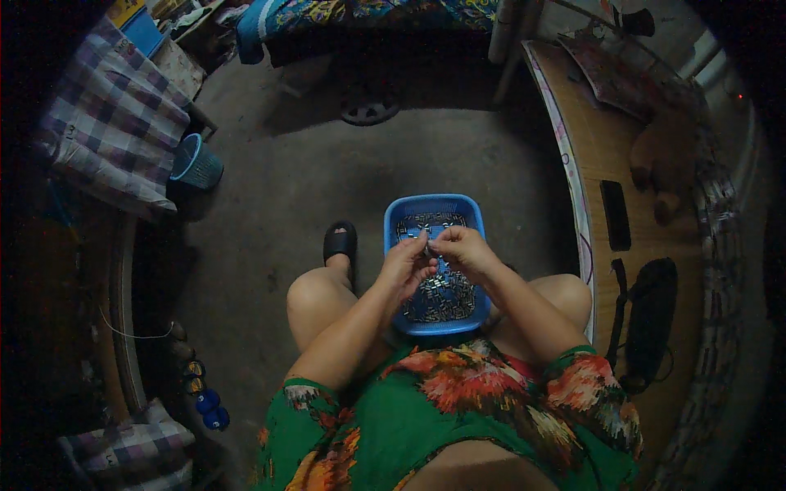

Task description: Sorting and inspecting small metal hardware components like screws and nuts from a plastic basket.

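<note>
A blue plastic basket (436, 329) sits in front of me between my knees. Many small shiny metal pieces (446, 299) are spread over its bottom, too small to name by kind. Above the basket, my left hand (407, 263) and my right hand (463, 250) meet with their fingertips pinched together. A tiny dark, shiny piece (428, 246) shows between the fingertips, and its exact shape cannot be made out. The left hand's fingers are curled, and the right thumb and forefinger press against the same spot.
On the right stands a wooden bed board (596, 155) with a dark phone-like slab (615, 215) and a black bag (647, 315). A blue-green waste bin (196, 162) is at the left beside a checked cloth (123, 123). My black slipper (339, 240) rests on the concrete floor (270, 188).
</note>
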A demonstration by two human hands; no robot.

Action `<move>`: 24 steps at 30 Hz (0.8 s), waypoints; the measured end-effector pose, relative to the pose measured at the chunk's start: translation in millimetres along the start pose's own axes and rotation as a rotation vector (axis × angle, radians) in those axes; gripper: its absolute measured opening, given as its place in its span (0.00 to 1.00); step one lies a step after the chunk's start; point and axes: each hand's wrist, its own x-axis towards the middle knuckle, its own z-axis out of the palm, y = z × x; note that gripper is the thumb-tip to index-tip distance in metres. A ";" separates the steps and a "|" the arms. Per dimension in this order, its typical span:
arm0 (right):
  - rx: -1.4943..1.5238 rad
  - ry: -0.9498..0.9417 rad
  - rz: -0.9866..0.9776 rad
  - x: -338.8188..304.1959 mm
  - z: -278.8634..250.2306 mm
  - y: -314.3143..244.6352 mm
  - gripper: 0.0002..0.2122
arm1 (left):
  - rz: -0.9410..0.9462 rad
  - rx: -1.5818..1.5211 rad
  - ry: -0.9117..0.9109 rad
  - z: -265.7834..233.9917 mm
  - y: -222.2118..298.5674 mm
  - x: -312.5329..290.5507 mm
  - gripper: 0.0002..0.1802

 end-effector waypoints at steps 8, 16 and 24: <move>-0.146 0.072 -0.151 -2.3 9.7 -2.3 0.06 | -0.036 -0.136 -0.092 -11.1 -5.4 8.4 0.14; -0.068 -0.061 0.060 2.4 -2.5 -0.9 0.08 | 0.006 -0.102 -0.061 -5.9 2.6 2.7 0.12; 0.253 -0.088 0.160 -6.9 -3.8 -15.5 0.05 | 0.015 -0.154 -0.105 -14.3 -1.7 11.0 0.13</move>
